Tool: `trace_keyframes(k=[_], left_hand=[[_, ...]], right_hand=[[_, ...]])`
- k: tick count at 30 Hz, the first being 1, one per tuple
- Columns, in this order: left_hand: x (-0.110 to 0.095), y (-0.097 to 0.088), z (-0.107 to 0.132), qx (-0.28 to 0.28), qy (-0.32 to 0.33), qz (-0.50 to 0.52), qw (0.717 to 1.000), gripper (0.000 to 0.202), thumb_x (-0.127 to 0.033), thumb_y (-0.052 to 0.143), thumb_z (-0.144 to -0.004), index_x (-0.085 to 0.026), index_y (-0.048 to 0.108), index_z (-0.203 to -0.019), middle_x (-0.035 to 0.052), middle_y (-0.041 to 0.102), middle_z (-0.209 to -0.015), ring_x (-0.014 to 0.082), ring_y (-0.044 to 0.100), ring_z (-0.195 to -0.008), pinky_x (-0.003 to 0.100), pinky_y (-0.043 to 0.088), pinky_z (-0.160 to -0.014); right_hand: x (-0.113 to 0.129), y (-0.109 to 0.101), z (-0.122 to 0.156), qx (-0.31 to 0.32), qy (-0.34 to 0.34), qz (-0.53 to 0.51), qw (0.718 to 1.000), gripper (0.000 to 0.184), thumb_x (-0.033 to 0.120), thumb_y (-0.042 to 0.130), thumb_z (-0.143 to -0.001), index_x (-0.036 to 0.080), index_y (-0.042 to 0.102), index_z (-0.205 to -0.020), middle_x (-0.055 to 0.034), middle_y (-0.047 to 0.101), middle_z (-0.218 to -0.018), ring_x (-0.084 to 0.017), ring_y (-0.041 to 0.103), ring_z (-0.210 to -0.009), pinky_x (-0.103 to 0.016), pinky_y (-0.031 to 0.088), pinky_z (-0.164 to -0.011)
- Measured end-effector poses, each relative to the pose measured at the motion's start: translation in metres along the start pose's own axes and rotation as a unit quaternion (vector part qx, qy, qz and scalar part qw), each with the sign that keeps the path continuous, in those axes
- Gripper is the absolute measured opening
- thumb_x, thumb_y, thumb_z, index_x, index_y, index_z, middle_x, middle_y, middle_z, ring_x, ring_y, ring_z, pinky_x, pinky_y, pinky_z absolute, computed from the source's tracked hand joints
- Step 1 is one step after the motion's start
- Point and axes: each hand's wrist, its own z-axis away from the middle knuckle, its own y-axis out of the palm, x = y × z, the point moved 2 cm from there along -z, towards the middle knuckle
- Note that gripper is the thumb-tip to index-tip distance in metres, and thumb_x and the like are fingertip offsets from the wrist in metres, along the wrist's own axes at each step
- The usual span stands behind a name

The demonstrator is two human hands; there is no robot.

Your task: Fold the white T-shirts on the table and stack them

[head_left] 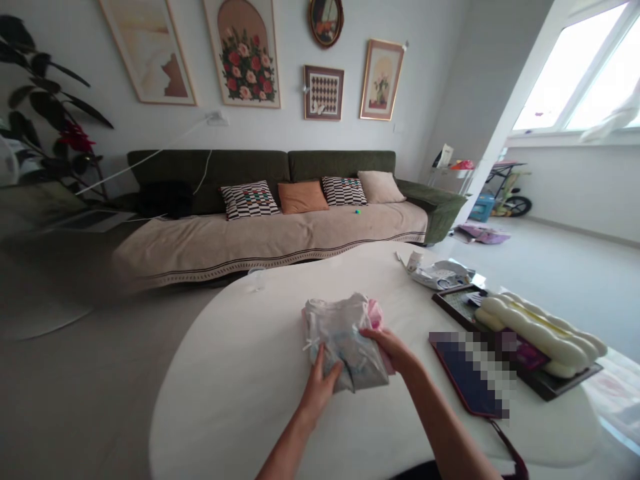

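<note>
A folded bundle of pale grey and pink cloth lies on a white rounded table. My left hand rests on the bundle's near left corner, thumb on top and fingers curled at its edge. My right hand grips the bundle's right side, fingers bent over the pink layer. Both forearms reach in from the bottom of the view.
A dark tray with a cream ribbed cushion-like item sits at the table's right, beside a dark phone case. Crumpled wrappers lie farther back. A green sofa with several cushions stands behind.
</note>
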Motion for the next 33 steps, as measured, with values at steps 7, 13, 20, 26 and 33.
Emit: trace_keyframes(k=[7, 13, 20, 26, 33], left_hand=[[-0.019, -0.070, 0.031, 0.002, -0.060, 0.130, 0.990, 0.024, -0.047, 0.055, -0.078, -0.026, 0.060, -0.088, 0.0016, 0.066, -0.093, 0.0153, 0.060, -0.080, 0.028, 0.047, -0.070], [0.006, -0.163, 0.094, -0.076, -0.161, 0.088, 0.980, 0.019, -0.035, 0.063, -0.073, -0.017, 0.061, -0.078, 0.0075, 0.068, -0.084, 0.0187, 0.063, -0.083, 0.028, 0.046, -0.069], [-0.013, -0.200, 0.149, 0.018, -0.126, -0.143, 0.981, 0.050, -0.062, 0.066, -0.065, -0.017, 0.067, -0.085, 0.0051, 0.069, -0.079, 0.0183, 0.065, -0.070, 0.026, 0.045, -0.062], [-0.098, -0.237, 0.096, -0.132, 0.152, -0.386, 0.900, 0.035, -0.048, 0.053, -0.077, -0.019, 0.068, -0.090, 0.0067, 0.072, -0.088, 0.0237, 0.065, -0.085, 0.033, 0.049, -0.080], [-0.146, -0.187, -0.004, -0.064, 0.252, -0.463, 0.847, 0.031, -0.019, 0.058, -0.068, -0.018, 0.069, -0.098, 0.0121, 0.067, -0.112, 0.0278, 0.057, -0.110, 0.040, 0.036, -0.102]], right_hand=[[0.134, 0.114, 0.006, 0.049, -0.143, 0.129, 0.980, 0.041, 0.045, 0.068, -0.073, 0.020, 0.061, -0.104, -0.0043, 0.068, -0.103, -0.021, 0.064, -0.091, -0.030, 0.051, -0.075], [0.101, 0.187, 0.015, 0.123, -0.173, 0.278, 0.937, 0.031, 0.040, 0.056, -0.089, 0.017, 0.060, -0.110, -0.0084, 0.063, -0.113, -0.021, 0.060, -0.102, -0.042, 0.046, -0.091], [0.021, 0.219, 0.023, 0.146, -0.147, 0.396, 0.895, 0.031, 0.034, 0.057, -0.090, 0.017, 0.056, -0.116, -0.0072, 0.058, -0.117, -0.020, 0.060, -0.100, -0.042, 0.051, -0.084], [0.023, 0.201, -0.015, -0.001, -0.103, 0.427, 0.899, 0.031, 0.034, 0.055, -0.091, 0.018, 0.055, -0.118, -0.0077, 0.057, -0.121, -0.020, 0.059, -0.101, -0.041, 0.050, -0.085], [0.041, 0.176, -0.047, -0.016, -0.101, 0.445, 0.889, 0.032, 0.034, 0.056, -0.090, 0.017, 0.054, -0.118, -0.0071, 0.058, -0.117, -0.020, 0.060, -0.098, -0.040, 0.052, -0.082]])
